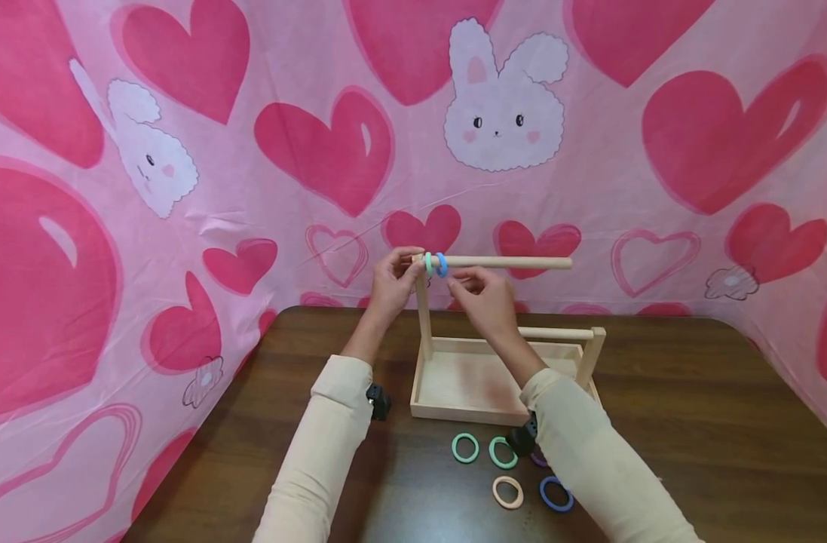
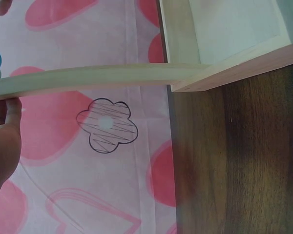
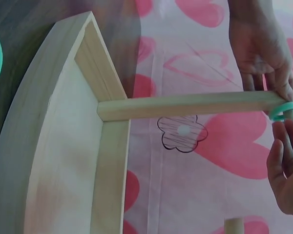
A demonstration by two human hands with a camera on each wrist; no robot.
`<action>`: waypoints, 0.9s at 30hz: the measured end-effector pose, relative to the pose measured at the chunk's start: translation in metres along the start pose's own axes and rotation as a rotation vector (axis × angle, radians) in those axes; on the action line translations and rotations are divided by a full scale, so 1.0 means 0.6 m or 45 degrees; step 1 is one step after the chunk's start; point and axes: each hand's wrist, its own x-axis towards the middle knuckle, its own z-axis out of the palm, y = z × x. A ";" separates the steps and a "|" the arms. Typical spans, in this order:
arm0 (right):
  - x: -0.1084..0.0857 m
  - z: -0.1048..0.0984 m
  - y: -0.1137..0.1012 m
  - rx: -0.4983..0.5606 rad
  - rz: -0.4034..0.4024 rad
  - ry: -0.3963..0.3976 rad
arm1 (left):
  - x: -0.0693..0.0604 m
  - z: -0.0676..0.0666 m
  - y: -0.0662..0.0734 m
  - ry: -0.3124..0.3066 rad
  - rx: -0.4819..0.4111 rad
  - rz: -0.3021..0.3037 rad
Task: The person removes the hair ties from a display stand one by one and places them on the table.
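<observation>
A wooden rack (image 1: 423,317) stands on the table, its upper bar (image 1: 508,262) level and free at the right end. Around that bar near the post hang a mint green ring (image 1: 428,264) and a blue ring (image 1: 442,265). My left hand (image 1: 391,283) grips the post's top where the bar begins, thumb close to the green ring (image 3: 278,113). Just right of and below the blue ring is my right hand (image 1: 486,302), fingers loosely bent with nothing seen between them. In the right wrist view the right hand's fingertips (image 3: 278,129) lie close to the rings.
Several loose rings lie on the brown table (image 1: 304,422) before the rack: green rings (image 1: 465,461), a peach ring (image 1: 497,498), a blue ring (image 1: 545,498) and a purple one partly under the right sleeve. The rack has a shallow tray (image 1: 467,414) and a lower bar (image 1: 555,332).
</observation>
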 end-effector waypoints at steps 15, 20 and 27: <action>0.010 0.028 0.007 -0.015 0.056 0.131 | 0.002 0.000 -0.001 0.006 0.001 -0.005; 0.013 0.034 0.014 0.015 0.097 0.148 | 0.001 0.001 0.000 0.011 0.008 0.012; 0.012 0.041 0.014 0.054 0.100 0.185 | 0.001 0.000 0.002 -0.007 0.012 -0.004</action>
